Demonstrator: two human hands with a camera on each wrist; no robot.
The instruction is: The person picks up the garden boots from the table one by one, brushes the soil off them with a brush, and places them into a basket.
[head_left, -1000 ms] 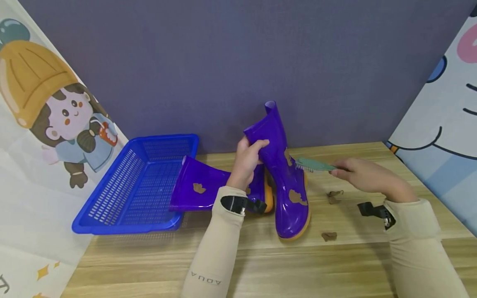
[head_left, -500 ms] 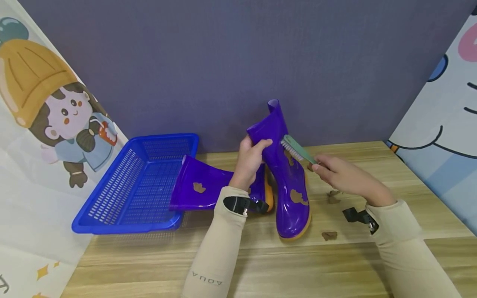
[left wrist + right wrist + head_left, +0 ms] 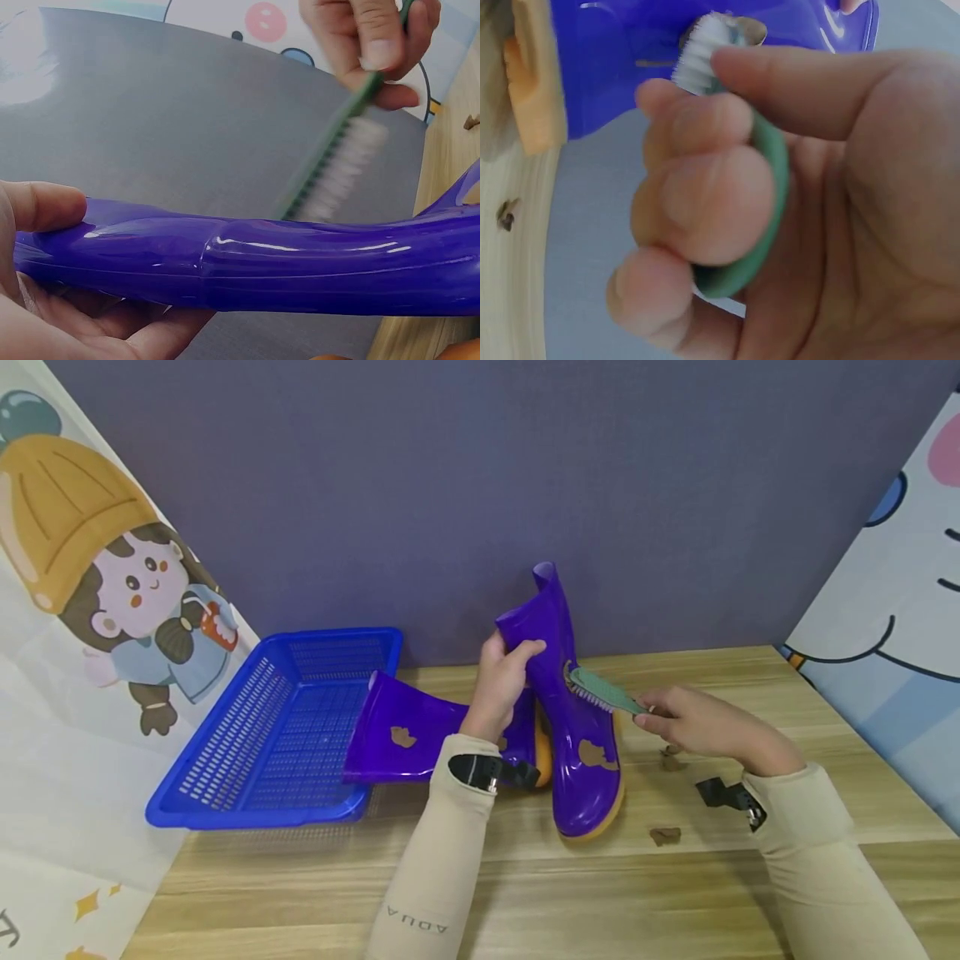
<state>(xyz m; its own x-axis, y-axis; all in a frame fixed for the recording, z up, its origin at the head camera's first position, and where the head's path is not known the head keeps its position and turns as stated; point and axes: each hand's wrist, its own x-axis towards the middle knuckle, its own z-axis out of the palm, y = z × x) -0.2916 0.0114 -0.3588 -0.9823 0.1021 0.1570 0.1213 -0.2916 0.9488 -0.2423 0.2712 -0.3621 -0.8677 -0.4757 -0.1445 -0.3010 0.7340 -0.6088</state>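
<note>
A purple rain boot (image 3: 581,806) with an orange sole stands on the table, its shaft leaning back. My left hand (image 3: 497,687) grips the upper shaft, thumb on the near side. My right hand (image 3: 697,722) holds the handle of a green scrub brush (image 3: 606,691) with white bristles. Its bristles (image 3: 705,56) meet the boot's shaft by a brown patch (image 3: 751,30), partly hidden behind the brush. Another brown patch (image 3: 594,754) clings to the foot. The second purple boot (image 3: 420,735) lies on its side behind my left wrist, with a brown patch (image 3: 402,737) on its shaft.
At the left stands a blue plastic basket (image 3: 247,819) with slotted walls. Brown scraps (image 3: 665,836) lie on the wooden table (image 3: 570,902) right of the upright boot. A grey panel (image 3: 660,510) rises along the table's back edge.
The brush swung from the boot's right side up onto the shaft, then slid down a little. My right hand moved left with it; my left hand kept its grip, almost unmoved.
</note>
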